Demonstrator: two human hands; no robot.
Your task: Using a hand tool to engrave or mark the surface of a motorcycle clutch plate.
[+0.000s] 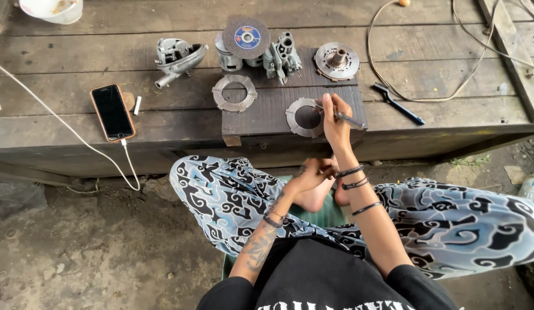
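Note:
My right hand [336,121] is shut on a thin metal tool [348,119] whose tip rests on a grey ring-shaped clutch plate [304,117] lying on a dark wooden board [267,112]. My left hand [310,175] rests low over my crossed feet, fingers curled; whether it holds anything is unclear. A second ring plate [235,92] lies to the left on the board.
On the wooden platform [164,123] lie a phone [112,112] with white cable, a grinding disc [247,38] leaning on engine parts, a carburettor [282,55], a clutch hub [336,60], a metal housing [178,57], a dark brush [398,104], a grey cord [439,97] and a white bowl [52,8].

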